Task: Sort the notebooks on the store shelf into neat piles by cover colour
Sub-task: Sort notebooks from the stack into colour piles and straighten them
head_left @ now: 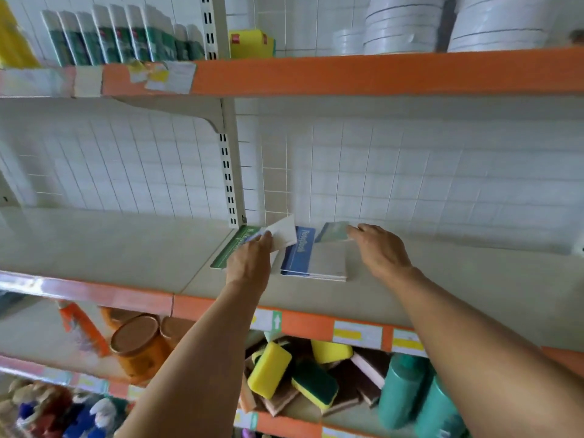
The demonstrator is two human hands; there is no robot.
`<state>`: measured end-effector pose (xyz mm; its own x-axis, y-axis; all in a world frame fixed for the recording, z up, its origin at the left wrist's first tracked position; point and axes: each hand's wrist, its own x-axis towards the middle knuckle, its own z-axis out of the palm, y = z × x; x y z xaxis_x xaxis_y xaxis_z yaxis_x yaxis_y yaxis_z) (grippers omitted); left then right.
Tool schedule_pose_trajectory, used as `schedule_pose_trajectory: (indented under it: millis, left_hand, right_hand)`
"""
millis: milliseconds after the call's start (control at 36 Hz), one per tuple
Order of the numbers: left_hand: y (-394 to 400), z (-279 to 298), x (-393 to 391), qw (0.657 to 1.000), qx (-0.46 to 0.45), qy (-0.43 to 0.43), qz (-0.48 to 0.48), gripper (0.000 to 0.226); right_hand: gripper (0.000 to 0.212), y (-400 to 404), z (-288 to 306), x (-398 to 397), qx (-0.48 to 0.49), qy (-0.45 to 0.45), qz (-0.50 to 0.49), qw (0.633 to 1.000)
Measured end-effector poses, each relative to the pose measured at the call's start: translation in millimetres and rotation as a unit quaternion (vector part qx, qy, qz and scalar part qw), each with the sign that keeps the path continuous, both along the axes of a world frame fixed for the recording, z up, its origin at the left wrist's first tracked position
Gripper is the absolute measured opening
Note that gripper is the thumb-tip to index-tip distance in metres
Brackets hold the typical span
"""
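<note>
Both arms were up on the middle shelf (94,248) – a smooth, pale cream board with an orange front lip and a white wire grid behind it. The notebooks were thin, flat, glossy-covered rectangles tucked back near the grid by the slotted upright (228,172). I counted two spots: a green notebook (232,248) lying flat on the left, and just right of it a small pile (316,260) with a blue cover showing and a pale back cover on top.

The left hand (249,263) had its fingers curled on a white-backed notebook (284,233), tilted up off the shelf above the green one. The right hand (382,248) pinched the corner of a greenish notebook (333,232) with its fingertips, lifted over the back of the pile.

Lots of bare shelf either side – especially left. Below were chunky yellow-and-green sponges (268,368), two teal bottles (399,393) and an orange jar (139,346).
</note>
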<state>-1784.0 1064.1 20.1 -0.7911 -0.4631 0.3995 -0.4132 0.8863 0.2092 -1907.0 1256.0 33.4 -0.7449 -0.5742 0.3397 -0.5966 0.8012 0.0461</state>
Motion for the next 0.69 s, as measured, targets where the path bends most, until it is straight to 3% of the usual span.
schedule_pose_trajectory:
  millis: [361, 528, 694]
  left_hand:
    - [16, -12, -55, 0.99, 0.069, -0.022, -0.119, 0.033]
    - [31, -17, -68, 0.988, -0.019, -0.082, -0.128, 0.033]
    - [31, -30, -83, 0.979, -0.039, -0.131, -0.152, 0.033]
  right_hand:
    - [0.058, 10, -5, 5, -0.003, -0.02, -0.114, 0.993]
    - [0.062, 18, -2, -2, -0.033, -0.025, -0.13, 0.991]
    - [0.064, 16, -2, -15, -0.026, -0.035, -0.117, 0.992]
